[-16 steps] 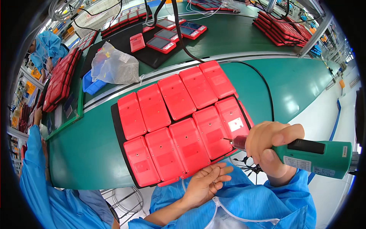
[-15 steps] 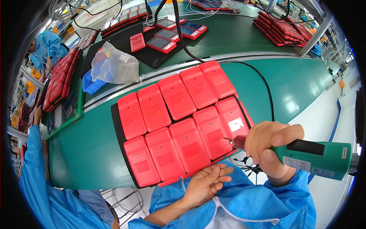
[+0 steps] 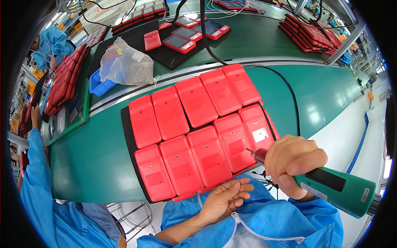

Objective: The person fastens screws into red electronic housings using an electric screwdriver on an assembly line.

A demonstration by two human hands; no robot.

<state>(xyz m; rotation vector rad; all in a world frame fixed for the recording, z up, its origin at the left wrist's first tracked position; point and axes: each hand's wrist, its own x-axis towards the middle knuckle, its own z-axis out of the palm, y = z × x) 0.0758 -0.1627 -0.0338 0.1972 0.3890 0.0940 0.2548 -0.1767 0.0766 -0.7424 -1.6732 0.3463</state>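
Note:
My right hand [image 3: 291, 163] is wrapped round a green and black electric screwdriver [image 3: 345, 190]. The tool's thin bit points left, over a red plastic device housing [image 3: 233, 142] in the near row; I cannot tell whether it touches. Two rows of these red housings lie back side up and close together on a black mat [image 3: 129, 128], with small screw holes at their corners. One housing [image 3: 258, 124] at the right bears a silvery label. At the near edge of the rows, my left hand [image 3: 225, 196] is closed, thumb against fingers; what it pinches, if anything, is too small to name.
A black cable [image 3: 291, 91] curves across the green bench [image 3: 91, 165]. Beyond it are a blue bin [image 3: 99, 84], a clear bag of small parts [image 3: 134, 68] and devices with screens [image 3: 180, 42]. Stacked red housings [image 3: 66, 84] stand left, near a co-worker's blue sleeve [image 3: 35, 165].
The rear end of the screwdriver has dipped lower, while its bit stays over the same housing. My left hand keeps its pinch. The whole view has shifted slightly.

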